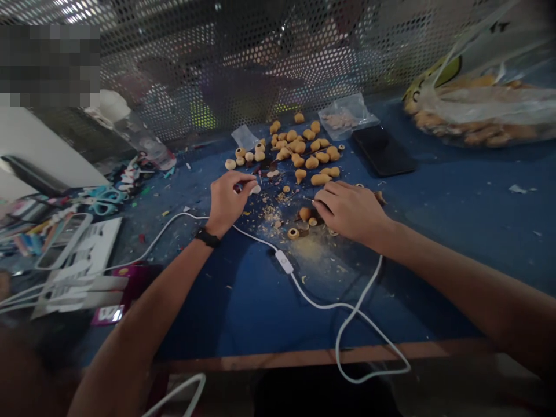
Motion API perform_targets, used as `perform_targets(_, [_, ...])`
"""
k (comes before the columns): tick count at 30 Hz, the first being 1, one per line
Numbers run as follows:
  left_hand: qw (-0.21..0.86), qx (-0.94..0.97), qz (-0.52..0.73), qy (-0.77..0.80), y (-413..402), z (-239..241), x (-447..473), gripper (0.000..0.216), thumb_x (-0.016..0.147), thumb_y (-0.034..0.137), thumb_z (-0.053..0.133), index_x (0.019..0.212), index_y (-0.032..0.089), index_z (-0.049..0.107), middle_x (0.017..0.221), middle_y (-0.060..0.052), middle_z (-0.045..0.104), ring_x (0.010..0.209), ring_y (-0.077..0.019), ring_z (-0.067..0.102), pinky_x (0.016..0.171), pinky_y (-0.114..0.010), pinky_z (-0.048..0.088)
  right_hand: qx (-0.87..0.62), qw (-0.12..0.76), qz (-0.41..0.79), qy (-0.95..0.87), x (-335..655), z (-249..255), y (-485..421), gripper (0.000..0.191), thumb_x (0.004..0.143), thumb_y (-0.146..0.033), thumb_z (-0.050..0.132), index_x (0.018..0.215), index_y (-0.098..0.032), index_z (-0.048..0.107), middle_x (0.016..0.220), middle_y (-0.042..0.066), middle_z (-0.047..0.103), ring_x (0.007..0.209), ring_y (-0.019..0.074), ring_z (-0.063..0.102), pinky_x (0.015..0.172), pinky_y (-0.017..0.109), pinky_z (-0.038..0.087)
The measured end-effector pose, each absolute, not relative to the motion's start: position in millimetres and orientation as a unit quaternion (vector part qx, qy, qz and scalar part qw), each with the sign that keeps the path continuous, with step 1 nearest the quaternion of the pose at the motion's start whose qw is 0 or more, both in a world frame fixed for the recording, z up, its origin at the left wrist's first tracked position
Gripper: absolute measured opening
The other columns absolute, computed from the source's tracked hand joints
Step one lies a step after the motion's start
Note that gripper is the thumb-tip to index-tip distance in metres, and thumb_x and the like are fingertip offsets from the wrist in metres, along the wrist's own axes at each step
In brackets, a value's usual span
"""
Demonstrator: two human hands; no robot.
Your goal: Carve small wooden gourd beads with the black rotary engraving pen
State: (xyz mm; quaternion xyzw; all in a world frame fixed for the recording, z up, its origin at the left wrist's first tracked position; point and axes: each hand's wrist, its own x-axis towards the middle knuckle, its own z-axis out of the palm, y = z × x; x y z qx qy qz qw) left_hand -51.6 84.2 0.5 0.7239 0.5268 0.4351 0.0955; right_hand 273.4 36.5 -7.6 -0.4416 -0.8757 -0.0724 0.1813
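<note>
My left hand [230, 198] is closed in a pinch over the blue table, thumb and forefinger together. A small white piece [256, 189] shows at its fingertips; whether it is gripped or lies beneath them is unclear. My right hand [350, 211] is curled with its palm down, closed round a thin pointed tool [309, 200] whose tip juts out to the left. Just below it lie a round brown gourd [304, 214] and a hollow gourd piece [293, 233] with a dark opening. Pale shavings [271, 215] are scattered between the hands. Behind them sits a cluster of small tan gourds [297, 146].
A white cable [319, 303] with an inline switch [284, 262] crosses the front. A black phone [382, 150], a small clear bag [347, 116] and a large bag of gourds [482, 116] lie at right. Blue scissors [104, 198] and a bottle [150, 145] are left; a perforated metal screen [243, 63] stands behind.
</note>
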Motion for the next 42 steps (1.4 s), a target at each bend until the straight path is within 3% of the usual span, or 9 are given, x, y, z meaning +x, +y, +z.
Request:
perform_targets(5, [0.099, 0.760, 0.377, 0.520, 99, 3, -48, 0.008, 0.090, 0.021, 0.089, 0.094, 0.027, 0.092, 0.095, -0.005, 0.088, 0.084, -0.0251, 0.076, 0.094, -0.044, 0.063, -0.440, 0.181, -0.076, -0.876, 273, -7, 37, 0.036, 0.118, -0.025, 0.050, 0.104, -0.019, 0.082, 0.100, 0.014, 0.079, 0.100, 0.0288, 0.073, 0.074, 0.037, 0.045])
perform_targets(13, [0.123, 0.758, 0.362, 0.529, 113, 1, -41, 0.023, 0.085, 0.023, 0.093, 0.108, 0.023, 0.093, 0.099, -0.008, 0.090, 0.088, -0.0282, 0.078, 0.085, -0.041, 0.062, -0.440, 0.179, -0.081, -0.876, 273, -8, 37, 0.032, 0.119, -0.025, 0.053, 0.106, -0.019, 0.082, 0.101, 0.013, 0.079, 0.101, 0.0274, 0.074, 0.073, 0.036, 0.044])
perform_targets(18, [0.085, 0.790, 0.340, 0.503, 119, -6, -32, 0.016, 0.094, 0.023, 0.084, 0.107, 0.024, 0.093, 0.110, -0.011, 0.090, 0.107, -0.0353, 0.080, 0.103, -0.052, 0.061, -0.439, 0.176, -0.080, -0.878, 273, -8, 36, 0.033, 0.120, -0.026, 0.052, 0.105, -0.019, 0.081, 0.102, 0.013, 0.079, 0.101, 0.0275, 0.073, 0.074, 0.036, 0.044])
perform_targets(21, [0.071, 0.797, 0.328, 0.502, 123, -9, -25, 0.015, 0.092, 0.018, 0.084, 0.101, 0.026, 0.093, 0.109, -0.009, 0.089, 0.108, -0.0349, 0.079, 0.106, -0.053, 0.061, -0.438, 0.173, -0.080, -0.879, 273, -7, 36, 0.036, 0.121, -0.026, 0.049, 0.107, -0.018, 0.082, 0.102, 0.013, 0.078, 0.103, 0.0274, 0.073, 0.075, 0.036, 0.044])
perform_targets(25, [0.069, 0.788, 0.344, 0.506, 118, 1, -25, 0.006, 0.098, 0.023, 0.086, 0.098, 0.026, 0.092, 0.103, -0.007, 0.089, 0.098, -0.0304, 0.077, 0.100, -0.048, 0.061, -0.437, 0.170, -0.078, -0.880, 273, -6, 36, 0.035, 0.120, -0.026, 0.051, 0.107, -0.018, 0.082, 0.102, 0.013, 0.079, 0.103, 0.0281, 0.074, 0.076, 0.036, 0.047])
perform_targets(30, [0.074, 0.741, 0.433, 0.508, 86, 23, -39, 0.009, 0.099, 0.021, 0.084, 0.099, 0.024, 0.093, 0.098, -0.005, 0.090, 0.081, -0.0212, 0.073, 0.081, -0.035, 0.057, -0.435, 0.175, -0.085, -0.879, 273, -8, 34, 0.039, 0.122, -0.031, 0.049, 0.106, -0.017, 0.083, 0.104, 0.015, 0.080, 0.105, 0.0298, 0.075, 0.077, 0.037, 0.049])
perform_targets(34, [0.117, 0.711, 0.460, 0.519, 47, 21, -46, 0.012, 0.099, 0.034, 0.086, 0.095, 0.024, 0.093, 0.093, -0.004, 0.091, 0.070, -0.0172, 0.067, 0.067, -0.031, 0.052, -0.414, 0.210, -0.124, -0.877, 271, -3, 28, 0.038, 0.123, -0.035, 0.053, 0.106, -0.017, 0.082, 0.107, 0.016, 0.082, 0.104, 0.0308, 0.074, 0.084, 0.041, 0.052])
perform_targets(39, [0.193, 0.661, 0.497, 0.528, 2, 11, -36, 0.020, 0.100, 0.041, 0.084, 0.101, 0.023, 0.092, 0.097, -0.006, 0.093, 0.081, -0.0189, 0.080, 0.074, -0.029, 0.063, -0.256, 0.319, -0.115, -0.905, 248, 14, -9, 0.020, 0.119, -0.024, 0.063, 0.119, -0.018, 0.082, 0.113, 0.011, 0.084, 0.102, 0.0265, 0.075, 0.088, 0.041, 0.056])
perform_targets(42, [0.222, 0.674, 0.494, 0.502, -13, 11, -28, 0.016, 0.098, 0.035, 0.085, 0.102, 0.023, 0.093, 0.098, -0.006, 0.094, 0.083, -0.0189, 0.083, 0.079, -0.029, 0.067, -0.178, 0.304, -0.056, -0.934, 225, 15, -38, 0.023, 0.118, -0.027, 0.065, 0.128, -0.015, 0.082, 0.120, 0.013, 0.085, 0.113, 0.0287, 0.075, 0.099, 0.044, 0.060])
